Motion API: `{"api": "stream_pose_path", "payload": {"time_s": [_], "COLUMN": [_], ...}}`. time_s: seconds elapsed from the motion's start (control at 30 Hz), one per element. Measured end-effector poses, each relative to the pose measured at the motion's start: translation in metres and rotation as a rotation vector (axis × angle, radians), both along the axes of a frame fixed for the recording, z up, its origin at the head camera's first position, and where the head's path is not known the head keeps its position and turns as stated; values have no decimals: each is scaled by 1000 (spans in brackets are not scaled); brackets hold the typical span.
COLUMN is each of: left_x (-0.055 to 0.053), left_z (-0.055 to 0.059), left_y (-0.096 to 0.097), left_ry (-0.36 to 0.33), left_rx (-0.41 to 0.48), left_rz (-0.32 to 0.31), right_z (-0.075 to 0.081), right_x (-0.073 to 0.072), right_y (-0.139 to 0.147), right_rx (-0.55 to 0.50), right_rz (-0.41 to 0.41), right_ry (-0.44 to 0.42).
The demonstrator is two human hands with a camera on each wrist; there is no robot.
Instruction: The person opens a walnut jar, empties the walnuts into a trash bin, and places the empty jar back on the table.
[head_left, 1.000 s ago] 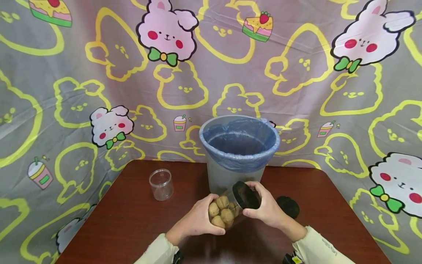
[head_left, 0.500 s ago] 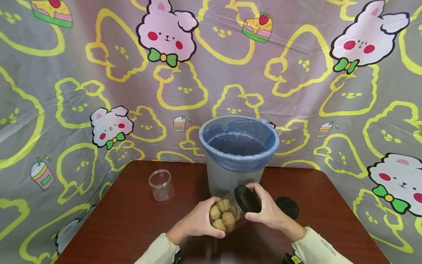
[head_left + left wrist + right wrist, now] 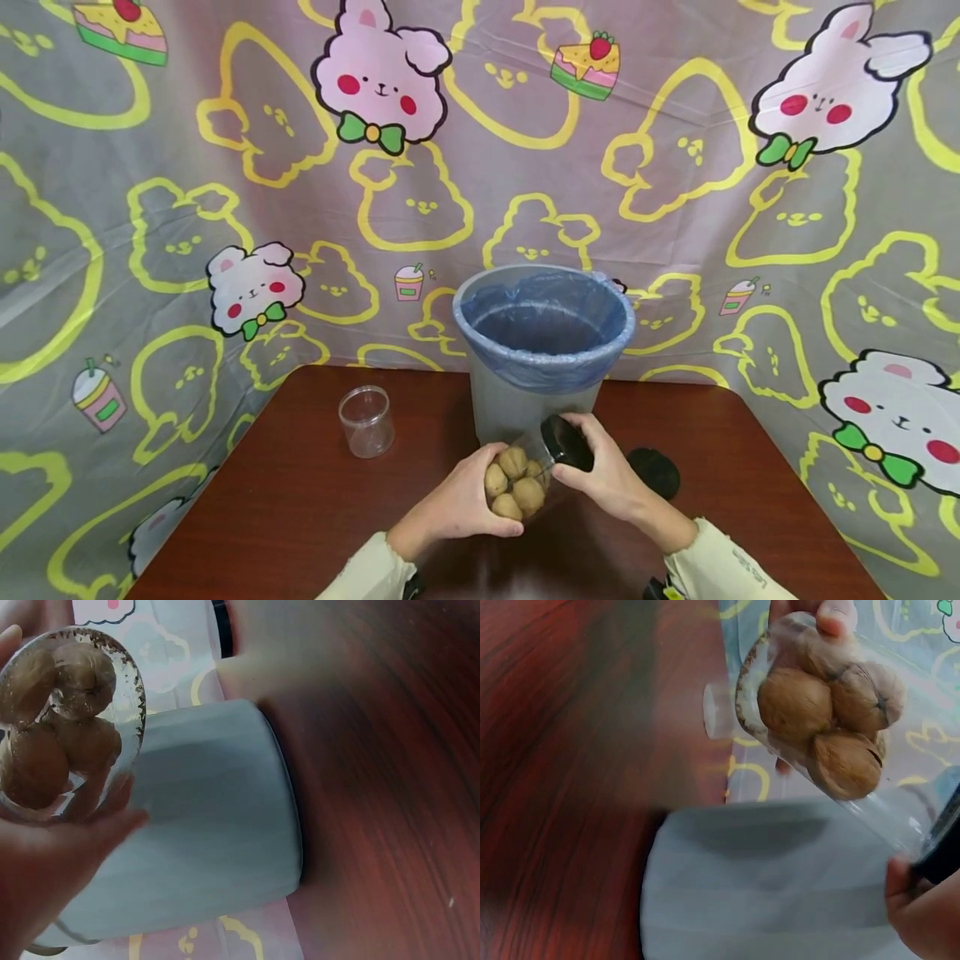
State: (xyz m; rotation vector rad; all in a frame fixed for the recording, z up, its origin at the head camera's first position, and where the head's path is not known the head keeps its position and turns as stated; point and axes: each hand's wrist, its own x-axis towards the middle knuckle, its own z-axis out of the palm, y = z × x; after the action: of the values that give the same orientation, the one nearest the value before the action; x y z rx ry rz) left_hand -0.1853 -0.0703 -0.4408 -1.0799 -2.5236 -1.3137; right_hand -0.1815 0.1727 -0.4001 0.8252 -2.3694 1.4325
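Observation:
A clear plastic jar (image 3: 534,443) with several walnuts (image 3: 528,497) in it is held tilted over the front of the table, before the bin. My left hand (image 3: 468,496) grips its base end, thumb below and fingers round the far side. At the upper right end, the fingers and thumb of my right hand (image 3: 600,467) hold the black lid (image 3: 567,443), which sits at the jar's mouth. The right wrist view shows the walnuts (image 3: 795,705) gathered toward the base and bare wall near the lid. Brown crumbs line the base edge in the left wrist view.
Behind the hands stands a grey bin (image 3: 525,412) with a blue bag liner (image 3: 480,312) over its rim. Another clear jar (image 3: 367,421), without a lid, is at the left. A black lid (image 3: 654,473) lies beyond my right wrist. A patterned cloth (image 3: 420,308) hangs behind the table.
The jar and my left hand have shifted slightly to the right. The held lid has turned, showing less of its top, with my right hand still on it.

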Motion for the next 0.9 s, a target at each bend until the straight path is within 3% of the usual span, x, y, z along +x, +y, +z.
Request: {"api": "stream_pose_path", "payload": {"time_s": [0.27, 0.43, 0.5, 0.63, 0.73, 0.9], "left_x": [-2, 0, -1, -2, -3, -3], "left_z": [2, -2, -4, -6, -7, -11], "left_y": [-1, -5, -6, -9, -8, -1], "left_ry": [-20, -75, -102, -129, -112, -18], "left_rx": [0, 36, 56, 94, 106, 91], "left_rz": [-88, -211, -234, -191, -137, 7], "right_z": [-1, -1, 3, 10, 12, 7], "right_x": [-3, -7, -9, -12, -10, -3], "right_y": [-4, -2, 0, 2, 4, 0], "right_rx": [-38, -9, 28, 136, 154, 94], "right_rz": [25, 165, 210, 222, 211, 70], "right_ry": [160, 274, 275, 196, 120, -30]}}
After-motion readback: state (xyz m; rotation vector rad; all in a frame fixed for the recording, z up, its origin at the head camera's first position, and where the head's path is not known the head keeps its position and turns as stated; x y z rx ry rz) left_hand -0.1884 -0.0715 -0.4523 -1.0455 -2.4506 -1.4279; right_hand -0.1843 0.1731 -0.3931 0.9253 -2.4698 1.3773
